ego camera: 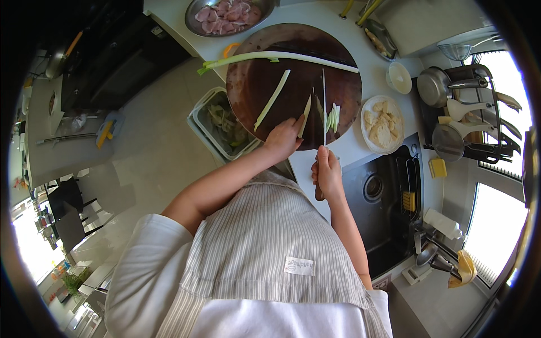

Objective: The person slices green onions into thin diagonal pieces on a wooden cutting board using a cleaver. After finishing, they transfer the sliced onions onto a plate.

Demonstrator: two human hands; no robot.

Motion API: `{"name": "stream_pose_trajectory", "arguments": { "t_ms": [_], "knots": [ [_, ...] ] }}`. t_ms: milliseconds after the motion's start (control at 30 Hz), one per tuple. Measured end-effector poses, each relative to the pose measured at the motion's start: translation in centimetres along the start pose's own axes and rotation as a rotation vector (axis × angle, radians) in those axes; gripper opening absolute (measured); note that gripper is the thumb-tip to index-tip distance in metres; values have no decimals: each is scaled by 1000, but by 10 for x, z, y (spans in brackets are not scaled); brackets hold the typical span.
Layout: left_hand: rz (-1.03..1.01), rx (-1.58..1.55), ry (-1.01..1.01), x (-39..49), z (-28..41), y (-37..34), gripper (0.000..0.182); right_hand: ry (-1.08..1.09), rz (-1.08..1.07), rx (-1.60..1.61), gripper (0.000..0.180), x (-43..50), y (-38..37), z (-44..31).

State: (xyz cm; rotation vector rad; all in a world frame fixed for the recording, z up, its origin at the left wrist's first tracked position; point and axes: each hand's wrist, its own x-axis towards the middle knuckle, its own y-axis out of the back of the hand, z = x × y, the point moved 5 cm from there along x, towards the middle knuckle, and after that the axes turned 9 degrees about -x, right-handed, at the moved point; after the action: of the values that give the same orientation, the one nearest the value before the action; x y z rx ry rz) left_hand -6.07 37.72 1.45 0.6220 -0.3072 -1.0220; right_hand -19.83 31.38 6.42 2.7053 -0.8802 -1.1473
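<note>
My right hand (328, 172) grips the wooden handle of a kitchen knife (324, 105), whose blade points away from me over a round dark cutting board (249, 93). With its fingertips, my left hand (284, 139) holds a pale green onion piece (306, 116) against the board, left of the blade. Right of the blade lies a small heap of cut green onion strips (333, 118). Another stalk piece (272, 100) rests at the board's left. A long green onion stalk (291, 55) crosses the far part, its leafy end overhanging the left edge.
A metal bowl of sliced raw meat (228, 17) stands beyond the board. A plate of pale chunks (382, 124) and a white bowl (398, 77) stand right, above the dark sink (359, 228). A bin with vegetable scraps (224, 126) is below left. A loaded dish rack (490, 114) stands far right.
</note>
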Motion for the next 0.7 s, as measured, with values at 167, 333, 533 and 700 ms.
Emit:
{"name": "stream_pose_trajectory", "arguments": {
  "t_ms": [167,333,533,700],
  "knots": [
    [8,14,-26,-1,-1,0,66,13,-19,34,46,-10,-4,-3],
    [2,30,-43,-1,1,0,65,-20,-49,37,46,-6,-7,5],
    [30,24,-42,-1,5,1,60,61,-44,76,44,23,-18,-10],
    [100,2,-60,-1,-1,-1,53,24,-16,177,46,26,-12,0]
  ]
}}
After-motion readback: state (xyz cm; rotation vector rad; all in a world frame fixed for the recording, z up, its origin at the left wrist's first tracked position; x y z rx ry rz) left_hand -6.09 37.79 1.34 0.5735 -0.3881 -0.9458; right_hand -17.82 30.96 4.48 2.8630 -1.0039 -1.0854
